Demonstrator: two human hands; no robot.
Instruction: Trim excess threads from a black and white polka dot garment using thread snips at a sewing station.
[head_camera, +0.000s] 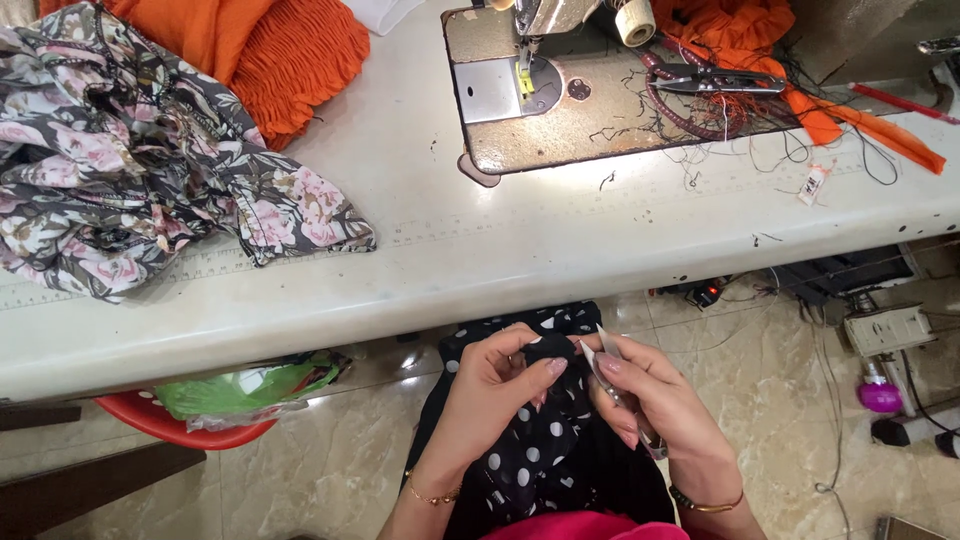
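Below the table edge, my left hand (495, 385) pinches a bunched piece of black fabric with white polka dots (545, 450) that drapes over my lap. My right hand (650, 400) holds a small metal thread snipper (608, 352), its blades pointing up at the pinched fold of fabric between my fingers. Both wrists wear thin gold bracelets.
A sewing machine (545, 70) sits on the pale table (480, 250), with scissors (715, 80), a thread spool (634, 20) and orange cloth (760, 40) to its right. Floral fabric (130, 160) and orange fabric (270, 50) lie at left. A red basin (180, 428) with a green bag stands under the table.
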